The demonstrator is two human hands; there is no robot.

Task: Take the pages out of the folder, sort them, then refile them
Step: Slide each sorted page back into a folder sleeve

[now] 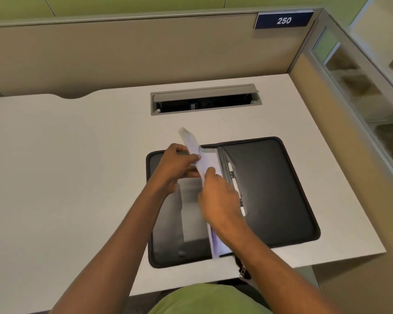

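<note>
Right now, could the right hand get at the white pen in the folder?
Probably yes: the pen lies uncovered in the folder beside the right hand, though its fingers must first release the pages.

Even, soft overhead light, faint shadows; motion blur throughout, wide-angle bending at edges.

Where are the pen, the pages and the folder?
pen (233, 176): head view, on its white barrel.
pages (205, 160): head view, on the top sheet's pale face.
folder (270, 189): head view, on its bare right panel.
</note>
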